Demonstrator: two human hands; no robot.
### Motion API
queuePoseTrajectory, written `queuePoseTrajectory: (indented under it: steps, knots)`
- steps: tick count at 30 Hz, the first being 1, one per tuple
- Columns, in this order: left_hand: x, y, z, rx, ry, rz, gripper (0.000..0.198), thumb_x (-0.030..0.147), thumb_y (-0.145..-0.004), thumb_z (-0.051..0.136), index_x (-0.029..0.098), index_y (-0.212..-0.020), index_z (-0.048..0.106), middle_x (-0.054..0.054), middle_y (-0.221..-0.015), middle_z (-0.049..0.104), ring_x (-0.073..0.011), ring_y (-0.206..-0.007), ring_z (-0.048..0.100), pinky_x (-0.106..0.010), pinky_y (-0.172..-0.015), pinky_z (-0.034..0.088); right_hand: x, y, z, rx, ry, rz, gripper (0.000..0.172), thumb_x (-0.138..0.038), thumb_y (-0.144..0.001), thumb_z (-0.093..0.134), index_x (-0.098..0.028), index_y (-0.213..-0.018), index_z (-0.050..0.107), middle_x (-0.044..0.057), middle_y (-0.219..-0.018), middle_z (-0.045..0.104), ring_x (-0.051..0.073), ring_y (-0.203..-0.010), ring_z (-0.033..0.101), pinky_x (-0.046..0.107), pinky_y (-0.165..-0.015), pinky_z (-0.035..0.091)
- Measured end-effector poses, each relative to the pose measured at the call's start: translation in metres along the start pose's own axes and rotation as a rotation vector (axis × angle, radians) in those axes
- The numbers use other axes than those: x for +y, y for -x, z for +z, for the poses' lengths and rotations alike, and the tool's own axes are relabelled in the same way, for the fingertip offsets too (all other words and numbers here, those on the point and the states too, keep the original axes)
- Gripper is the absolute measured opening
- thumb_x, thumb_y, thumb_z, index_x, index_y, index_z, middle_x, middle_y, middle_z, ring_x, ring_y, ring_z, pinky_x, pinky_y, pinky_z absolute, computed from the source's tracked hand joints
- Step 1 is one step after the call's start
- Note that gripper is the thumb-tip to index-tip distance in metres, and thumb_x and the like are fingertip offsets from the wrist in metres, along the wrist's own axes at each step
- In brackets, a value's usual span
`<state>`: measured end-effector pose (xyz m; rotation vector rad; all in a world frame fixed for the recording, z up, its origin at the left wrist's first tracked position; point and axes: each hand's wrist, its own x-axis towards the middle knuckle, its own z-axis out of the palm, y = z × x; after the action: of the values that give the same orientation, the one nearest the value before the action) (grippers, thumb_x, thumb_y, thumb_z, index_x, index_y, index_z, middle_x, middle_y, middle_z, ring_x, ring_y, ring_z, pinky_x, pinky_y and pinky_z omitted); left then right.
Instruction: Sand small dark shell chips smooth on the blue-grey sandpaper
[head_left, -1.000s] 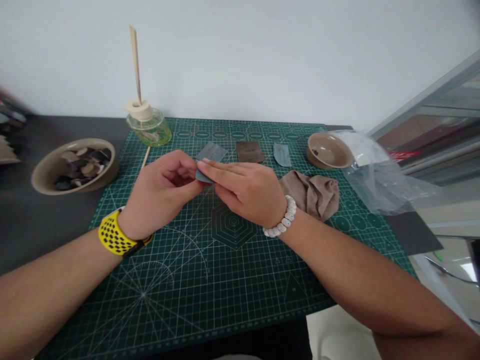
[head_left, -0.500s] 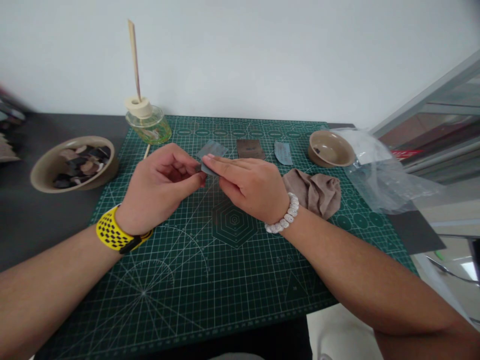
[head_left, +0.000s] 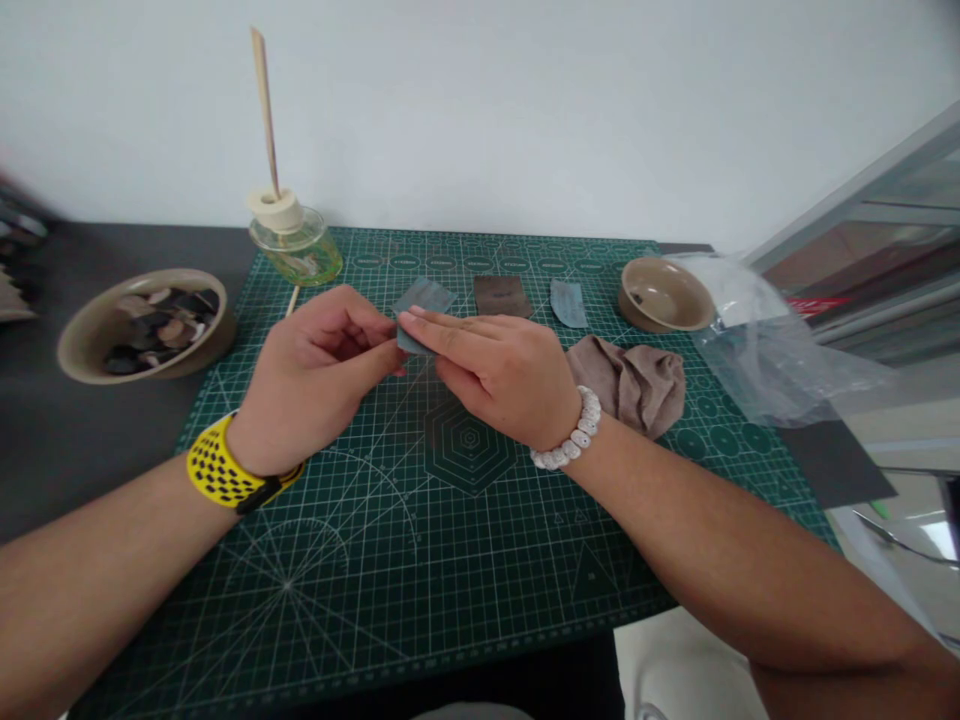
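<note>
Fingers of my right hand (head_left: 499, 365) are closed on a small grey piece of sandpaper (head_left: 412, 342), pressing on it from above. My left hand (head_left: 319, 365) meets it from the other side, thumb and fingers pinched together at the sandpaper's left edge. Whatever sits between the left fingertips is hidden by the fingers and the sandpaper. Just behind the hands, another grey sandpaper piece (head_left: 426, 292) lies on the green cutting mat (head_left: 360, 600). A brown sandpaper piece (head_left: 501, 296) and a narrow grey sandpaper strip (head_left: 568, 304) lie to its right.
At left stands a bowl (head_left: 75, 335) of dark and brown chips. A reed diffuser bottle (head_left: 300, 250) is by the wall. On the right are a bowl (head_left: 667, 295) with a small dark piece inside, a crumpled brown cloth (head_left: 637, 385) and a clear plastic bag (head_left: 780, 360).
The sandpaper and right fingertips have shifted slightly left, towards the left fingertips. A small dark bit that showed at the left fingertips is now covered.
</note>
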<state>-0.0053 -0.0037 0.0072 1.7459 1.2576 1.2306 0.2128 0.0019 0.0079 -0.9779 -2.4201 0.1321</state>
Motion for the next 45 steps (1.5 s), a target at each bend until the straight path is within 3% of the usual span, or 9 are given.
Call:
queuePoseTrajectory:
  steps: [4,11,25,34,45]
  knots:
    - [-0.0033,0.0005,0.0015,-0.013,0.087,-0.026,0.02,0.032,-0.083,0.086,0.031,-0.08,0.066,0.004,-0.073,0.073,-0.0203,-0.068,0.073,-0.039,-0.063,0.059,0.0013,0.0001,0.0006,0.007,-0.003,0.034,0.055,-0.008,-0.109,0.052,-0.027,-0.156,0.073,0.002,-0.154,0.076,0.017,-0.131,0.082,0.03,-0.109,0.065]
    - [-0.0024,0.0011,0.0014,-0.027,0.067,-0.015,0.024,0.035,-0.086,0.087,0.032,-0.083,0.064,0.004,-0.075,0.074,-0.0217,-0.069,0.078,-0.04,-0.065,0.063,0.0033,0.0002,-0.0008,0.009,-0.01,0.043,0.055,-0.008,-0.109,0.052,-0.026,-0.157,0.073,0.003,-0.152,0.078,0.019,-0.132,0.081,0.031,-0.109,0.066]
    - [0.0013,0.0003,0.0012,-0.033,-0.051,-0.026,0.017,0.033,-0.08,0.081,0.029,-0.074,0.066,0.002,-0.071,0.074,-0.0202,-0.061,0.066,-0.037,-0.055,0.049,0.0002,0.0003,-0.0009,-0.022,0.013,0.001,0.055,-0.011,-0.112,0.052,-0.031,-0.159,0.071,0.003,-0.161,0.071,0.019,-0.13,0.081,0.032,-0.107,0.066]
    - [0.0031,0.0015,0.0009,-0.008,-0.027,0.054,0.014,0.026,-0.084,0.08,0.031,-0.076,0.07,0.003,-0.076,0.076,-0.0212,-0.07,0.074,-0.04,-0.065,0.063,0.0032,-0.0013,0.0014,0.01,-0.012,-0.012,0.053,-0.011,-0.113,0.049,-0.028,-0.157,0.073,0.004,-0.16,0.072,0.019,-0.134,0.08,0.034,-0.113,0.063]
    - [0.002,0.0057,0.0015,0.017,0.07,0.002,0.02,0.027,-0.084,0.087,0.031,-0.081,0.068,0.004,-0.079,0.083,-0.0237,-0.074,0.083,-0.042,-0.072,0.07,0.0064,0.0013,0.0023,0.068,-0.003,0.042,0.052,-0.01,-0.111,0.049,-0.023,-0.156,0.074,0.006,-0.155,0.076,0.02,-0.135,0.08,0.033,-0.113,0.062]
